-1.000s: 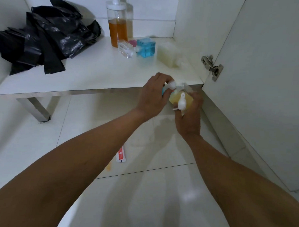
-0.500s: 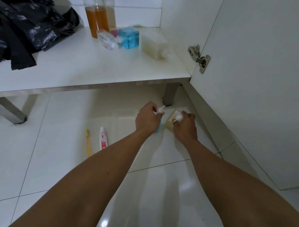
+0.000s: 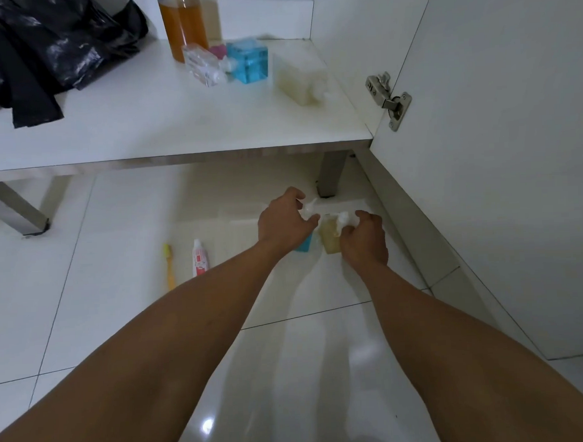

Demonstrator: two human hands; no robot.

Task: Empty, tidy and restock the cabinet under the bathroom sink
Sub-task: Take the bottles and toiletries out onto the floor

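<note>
The left hand (image 3: 285, 221) is gripping the blue bottle (image 3: 303, 246) by its pump; just beside it, the right hand (image 3: 364, 239) is gripping the yellow bottle (image 3: 329, 241).

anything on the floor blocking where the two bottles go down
Nothing visible. The blue bottle and yellow bottle are over bare tile; the toothpaste and toothbrush lie apart, off to the left.

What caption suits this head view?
Left hand holds a blue pump bottle, right hand a yellow pump bottle, on the tiled floor.
</note>
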